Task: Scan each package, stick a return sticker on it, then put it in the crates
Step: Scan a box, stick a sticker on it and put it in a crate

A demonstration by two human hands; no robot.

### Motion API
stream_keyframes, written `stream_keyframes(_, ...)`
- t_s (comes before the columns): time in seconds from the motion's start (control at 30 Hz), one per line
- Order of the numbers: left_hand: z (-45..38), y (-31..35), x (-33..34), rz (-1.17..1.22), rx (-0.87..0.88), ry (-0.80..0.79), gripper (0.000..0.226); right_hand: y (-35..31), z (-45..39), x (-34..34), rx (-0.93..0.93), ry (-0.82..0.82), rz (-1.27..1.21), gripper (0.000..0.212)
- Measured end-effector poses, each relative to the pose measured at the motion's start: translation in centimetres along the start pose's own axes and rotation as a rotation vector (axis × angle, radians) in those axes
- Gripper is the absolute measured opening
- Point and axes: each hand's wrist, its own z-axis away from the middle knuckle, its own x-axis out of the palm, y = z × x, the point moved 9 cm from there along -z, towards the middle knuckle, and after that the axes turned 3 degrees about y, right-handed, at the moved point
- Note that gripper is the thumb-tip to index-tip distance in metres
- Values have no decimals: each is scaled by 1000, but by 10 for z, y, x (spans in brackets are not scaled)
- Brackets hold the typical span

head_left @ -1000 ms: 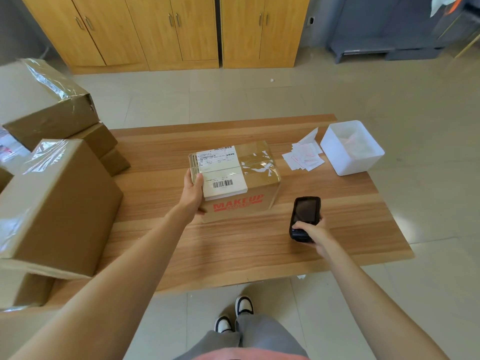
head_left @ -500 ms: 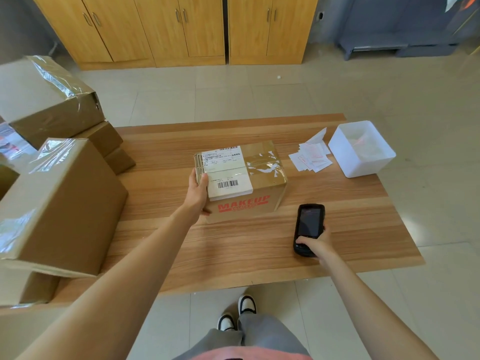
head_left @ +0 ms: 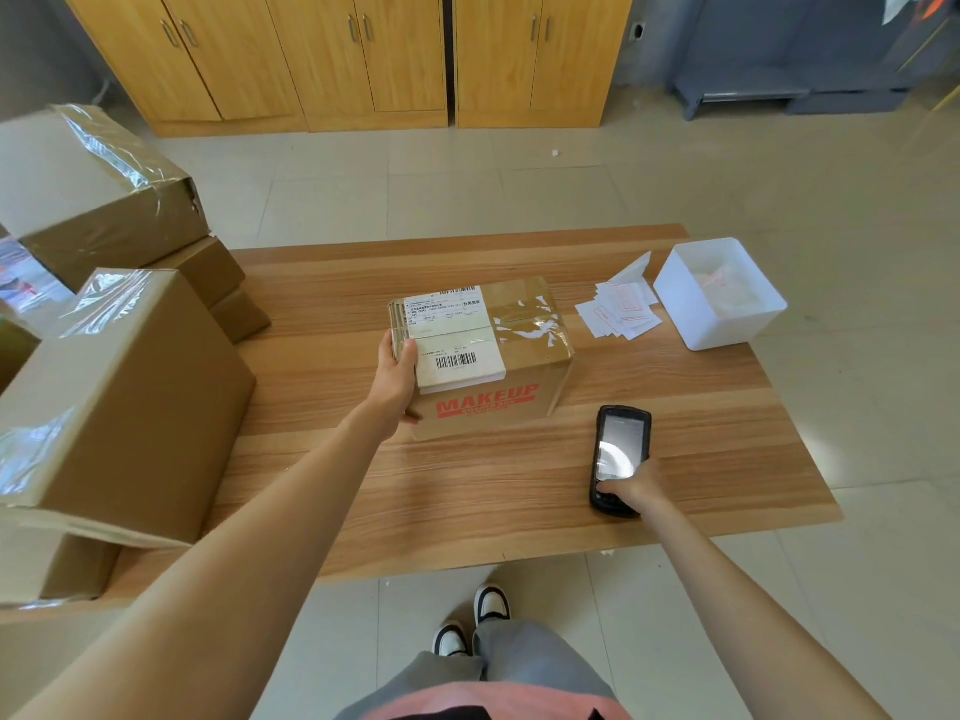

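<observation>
A cardboard package [head_left: 524, 366] printed MAKEUP in red stands in the middle of the wooden table [head_left: 467, 491], a white shipping label with a barcode on its top. My left hand [head_left: 397, 379] grips its left near corner, thumb on the label. The black handheld scanner [head_left: 618, 457] lies flat on the table to the right of the package, screen up. My right hand [head_left: 631, 488] holds its near end, fingers curled round it. A small pile of white return stickers [head_left: 621, 311] with red print lies at the table's far right.
A white plastic bin [head_left: 722, 296] stands at the far right corner beside the stickers. Several taped cardboard boxes [head_left: 114, 387] are stacked on the table's left side. Wooden cabinets [head_left: 358, 54] line the far wall. My feet show below the near table edge.
My right hand has lowered the scanner from a raised, tilted pose down flat onto the table. The left hand and the package have stayed in place.
</observation>
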Motion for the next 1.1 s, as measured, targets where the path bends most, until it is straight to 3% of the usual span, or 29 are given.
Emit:
stream_keyframes(0.17, -4, 0, -1, 1, -5, 3, 50, -8, 9, -13, -24, 39, 123, 91)
stream_keyframes(0.3, -5, 8, -12, -84, 62, 63, 56, -41, 22, -26, -183, 114, 194, 81)
stream_keyframes(0.4, -5, 23, -25, -307, 152, 135, 64, -84, 40, -38, -364, 186, 187, 73)
stream_keyframes(0.5, 3, 57, -26, -663, 321, 200, 60, -128, 62, -53, -551, 260, 197, 62)
stream_keyframes(0.6, 14, 94, -17, -866, 488, 222, 58, -158, 76, -69, -650, 330, 229, 55)
stream_keyframes(0.73, 25, 118, 4, -963, 626, 177, 53, -173, 81, -91, -653, 389, 264, 52)
stream_keyframes(1.1, 28, 128, 67, -1073, 651, 93, 55, -165, 46, -136, -583, 387, 307, 55)
